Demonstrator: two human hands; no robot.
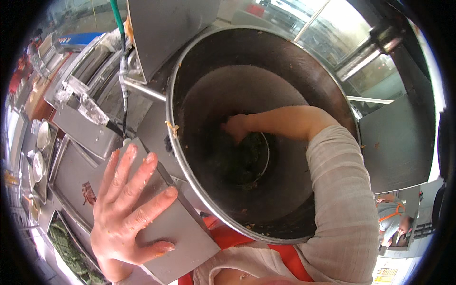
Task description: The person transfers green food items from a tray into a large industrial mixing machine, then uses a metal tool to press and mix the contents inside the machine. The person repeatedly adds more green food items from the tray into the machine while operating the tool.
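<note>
My right hand [237, 127] reaches deep into a large round metal mixing bowl [171, 107]. It is dim in there, and whether its fingers hold anything cannot be told. Below and beside it, dark green chopped matter [245, 160] lies at the bottom, near a thin curved bright edge. Orange-brown scraps stick to the rim and inner wall. To the left of the bowl, my left hand [128, 210] is spread over a flat metal surface [181, 245], fingers apart, holding nothing, with wet bits on the skin. Whether it touches that surface is unclear.
At left are a metal tray [67, 171] with a dark reddish piece [88, 193], a tray of green food [67, 242], several bowls and a clear plastic scoop [93, 108]. A cable [124, 89] hangs beside the mixing bowl. People stand at far left and at right [393, 213].
</note>
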